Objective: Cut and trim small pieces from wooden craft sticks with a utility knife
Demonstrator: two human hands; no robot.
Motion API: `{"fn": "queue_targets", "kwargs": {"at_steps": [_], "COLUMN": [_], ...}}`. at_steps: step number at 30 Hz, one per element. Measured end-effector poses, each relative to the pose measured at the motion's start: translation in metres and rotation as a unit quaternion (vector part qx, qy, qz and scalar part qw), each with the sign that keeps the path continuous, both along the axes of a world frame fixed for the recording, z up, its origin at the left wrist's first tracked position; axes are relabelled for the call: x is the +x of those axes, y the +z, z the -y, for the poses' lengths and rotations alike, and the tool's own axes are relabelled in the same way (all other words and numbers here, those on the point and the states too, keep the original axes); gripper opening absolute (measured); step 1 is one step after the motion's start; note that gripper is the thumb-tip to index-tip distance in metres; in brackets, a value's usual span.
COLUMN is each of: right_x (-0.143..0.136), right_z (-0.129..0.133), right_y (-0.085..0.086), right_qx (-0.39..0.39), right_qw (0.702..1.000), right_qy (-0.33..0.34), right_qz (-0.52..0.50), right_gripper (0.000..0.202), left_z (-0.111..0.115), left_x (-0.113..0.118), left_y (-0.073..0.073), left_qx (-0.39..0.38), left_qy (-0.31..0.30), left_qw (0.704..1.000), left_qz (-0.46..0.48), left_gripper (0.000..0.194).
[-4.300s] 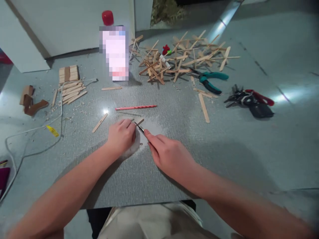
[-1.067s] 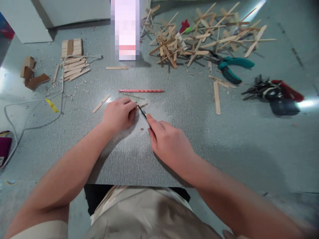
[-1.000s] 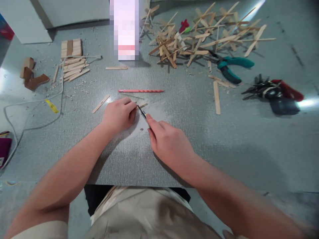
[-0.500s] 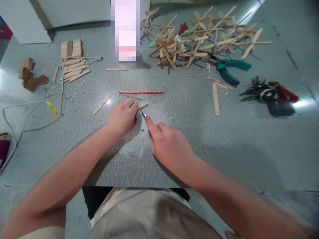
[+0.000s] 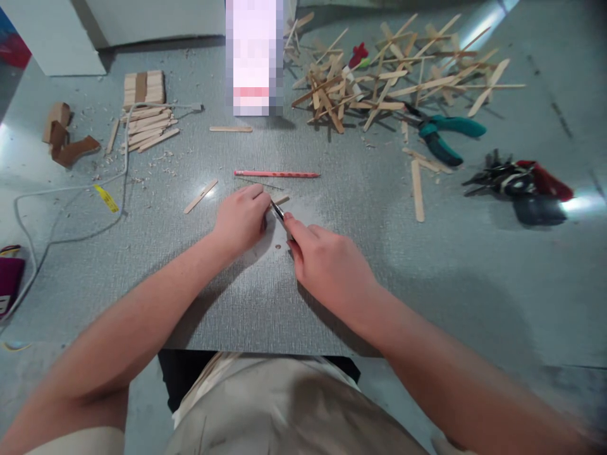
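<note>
My left hand is closed on a wooden craft stick, holding it down on the table; only the stick's right end shows. In my right hand is a craft knife, its handle mostly hidden by the fingers. The knife's tip meets the stick right beside my left fingertips. Just beyond my hands lie a pink pencil and a thin dark rod. A craft stick with a small slot rests left of my left hand.
Crossed craft sticks are heaped at the back right, near teal-handled pliers and a bunch of keys. At the left are stacked sticks, a grey cable and torn brown cardboard. A lit screen stands at the back.
The whole view has shifted slightly, so things appear a little further right. Both hands keep their places at the stick, and the knife tip stays close to the left fingertips.
</note>
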State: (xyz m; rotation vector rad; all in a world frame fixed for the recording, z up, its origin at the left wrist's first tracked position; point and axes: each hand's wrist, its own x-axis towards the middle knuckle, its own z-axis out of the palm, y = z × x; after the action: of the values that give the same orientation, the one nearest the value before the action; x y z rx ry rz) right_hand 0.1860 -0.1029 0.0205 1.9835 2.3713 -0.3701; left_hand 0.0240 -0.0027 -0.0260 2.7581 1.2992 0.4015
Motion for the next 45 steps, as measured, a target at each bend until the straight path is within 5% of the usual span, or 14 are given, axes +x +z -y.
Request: {"fn": "queue_targets", "kwargs": {"at_steps": [13, 29, 45], "right_x": [0.001, 0.0, 0.011], "right_z": [0.017, -0.001, 0.018], "right_y": [-0.012, -0.01, -0.016], "right_qx": [0.044, 0.03, 0.141], "right_qw": [0.999, 1.0, 0.987], "right_qy": [0.0, 0.006, -0.013], "right_qz": [-0.004, -0.009, -0.078], "right_gripper": [0.051, 0.053, 0.046], "left_z": [0.007, -0.002, 0.003], "left_x": [0.003, 0.0, 0.002], "left_y": [0.0, -0.001, 0.0], "left_qx": [0.009, -0.011, -0.002], "left_qy": [0.038, -0.018, 0.021], "left_qw": [0.999, 1.0, 1.0], "left_qz": [-0.023, -0.011, 0.006], "left_gripper": [0.017, 0.016, 0.021]}}
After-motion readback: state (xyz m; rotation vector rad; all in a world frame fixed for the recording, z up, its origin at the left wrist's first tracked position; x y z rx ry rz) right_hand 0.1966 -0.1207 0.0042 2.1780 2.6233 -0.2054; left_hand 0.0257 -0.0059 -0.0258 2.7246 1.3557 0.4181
